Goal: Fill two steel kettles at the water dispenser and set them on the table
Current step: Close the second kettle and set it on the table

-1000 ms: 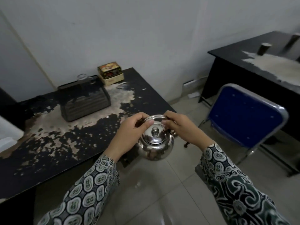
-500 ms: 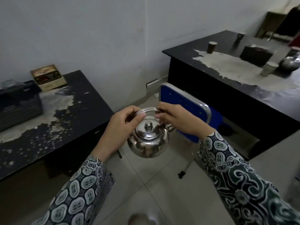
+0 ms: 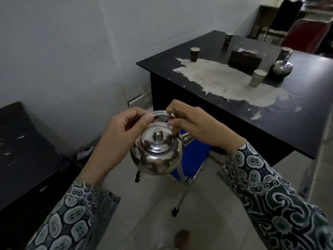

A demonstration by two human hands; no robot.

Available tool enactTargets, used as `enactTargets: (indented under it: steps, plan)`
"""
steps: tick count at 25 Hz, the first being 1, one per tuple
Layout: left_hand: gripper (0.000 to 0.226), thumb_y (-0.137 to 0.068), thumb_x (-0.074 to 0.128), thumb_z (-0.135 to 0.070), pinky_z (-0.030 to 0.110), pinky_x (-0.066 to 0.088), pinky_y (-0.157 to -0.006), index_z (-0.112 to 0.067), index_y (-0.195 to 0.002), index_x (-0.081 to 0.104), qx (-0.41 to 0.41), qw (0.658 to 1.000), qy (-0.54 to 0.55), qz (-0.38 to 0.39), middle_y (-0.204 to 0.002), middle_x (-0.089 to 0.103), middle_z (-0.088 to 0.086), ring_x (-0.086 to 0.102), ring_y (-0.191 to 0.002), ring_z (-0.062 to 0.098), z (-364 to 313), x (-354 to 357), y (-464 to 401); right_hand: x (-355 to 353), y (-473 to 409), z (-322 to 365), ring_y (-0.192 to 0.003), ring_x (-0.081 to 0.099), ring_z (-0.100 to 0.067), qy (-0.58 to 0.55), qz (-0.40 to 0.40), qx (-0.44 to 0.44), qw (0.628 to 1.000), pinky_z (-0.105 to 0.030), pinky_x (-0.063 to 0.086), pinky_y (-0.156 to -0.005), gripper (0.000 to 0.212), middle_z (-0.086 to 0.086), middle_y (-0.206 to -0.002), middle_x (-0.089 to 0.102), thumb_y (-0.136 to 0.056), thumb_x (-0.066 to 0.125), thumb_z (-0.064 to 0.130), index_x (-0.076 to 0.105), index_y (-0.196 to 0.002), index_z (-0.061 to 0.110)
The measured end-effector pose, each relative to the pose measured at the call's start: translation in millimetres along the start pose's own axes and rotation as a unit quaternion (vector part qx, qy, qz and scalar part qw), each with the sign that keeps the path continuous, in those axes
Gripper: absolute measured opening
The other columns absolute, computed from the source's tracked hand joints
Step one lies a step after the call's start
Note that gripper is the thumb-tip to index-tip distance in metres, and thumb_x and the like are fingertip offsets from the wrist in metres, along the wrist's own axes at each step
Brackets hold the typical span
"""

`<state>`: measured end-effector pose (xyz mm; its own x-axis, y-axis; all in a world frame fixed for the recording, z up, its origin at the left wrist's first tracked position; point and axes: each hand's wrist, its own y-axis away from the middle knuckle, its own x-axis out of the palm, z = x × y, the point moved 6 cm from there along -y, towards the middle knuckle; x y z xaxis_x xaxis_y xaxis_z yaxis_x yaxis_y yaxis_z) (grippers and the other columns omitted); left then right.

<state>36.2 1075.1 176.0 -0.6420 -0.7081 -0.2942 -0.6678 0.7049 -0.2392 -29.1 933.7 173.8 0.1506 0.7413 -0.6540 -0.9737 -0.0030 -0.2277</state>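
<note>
Steel kettle (image 3: 156, 152), lid on, hangs in mid-air by its arched handle; left hand (image 3: 124, 129) and right hand (image 3: 194, 127) each curl round one end of it, close together. Versus a second ago: grip unchanged, but the view has swung from the peeling table on the left toward the black table (image 3: 281, 120) ahead-right of the hands. A second kettle (image 3: 281, 68) stands there, among paper cups (image 3: 256, 78). Blue chair (image 3: 192, 159) directly beneath the hands. Judgement: carry-to-table leg under way; set-down remaining.
</note>
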Motion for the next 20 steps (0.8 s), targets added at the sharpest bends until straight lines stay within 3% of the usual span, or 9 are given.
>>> enactTargets:
  steps: [7,12,18,20]
  plan:
    - [0.020,-0.087,0.054,-0.029,0.010,0.044,-0.060,-0.012,-0.086,0.064,0.009,0.998,0.002,0.059,-0.068,0.062,-0.008,0.057,-0.063,0.000,-7.0,106.2,-107.9,-112.1,5.6,-96.6,-0.070,0.057,-0.023,0.013,-0.014,0.031,0.999,-0.039,0.047,-0.065,0.007,-0.007,-0.077,0.058,-0.094,0.048,0.023,0.047,-0.091,0.017]
    - [0.019,-0.086,0.052,-0.029,0.016,0.049,-0.065,-0.015,-0.089,0.065,-0.002,0.997,-0.018,0.073,-0.079,0.066,0.002,0.061,-0.071,0.007,-2.9,180.7,-157.0,-172.1,19.1,-164.8,-0.072,0.056,-0.026,0.029,0.011,0.031,0.999,-0.044,0.046,-0.069,0.008,-0.013,-0.080,0.059,-0.093,0.050,0.017,0.049,-0.092,0.010]
    - [0.025,-0.086,0.049,-0.032,0.011,0.044,-0.057,-0.013,-0.076,0.062,-0.028,0.999,-0.017,-0.026,-0.063,0.061,-0.008,0.055,-0.057,0.001,-1.9,309.8,-221.4,-269.3,43.1,-268.1,-0.073,0.055,-0.026,0.026,0.094,-0.010,0.995,-0.036,0.045,-0.066,0.008,-0.014,-0.082,0.060,-0.091,0.053,0.017,0.051,-0.092,0.010]
    - [0.030,-0.089,0.052,-0.040,0.012,0.044,-0.056,-0.016,-0.073,0.062,-0.037,0.997,-0.016,-0.060,-0.061,0.060,-0.006,0.054,-0.056,0.003,-3.4,348.3,-236.7,-298.7,51.2,-295.8,-0.075,0.055,-0.026,0.019,0.118,-0.020,0.993,-0.039,0.046,-0.069,0.008,-0.014,-0.084,0.060,-0.090,0.054,0.016,0.051,-0.092,0.009]
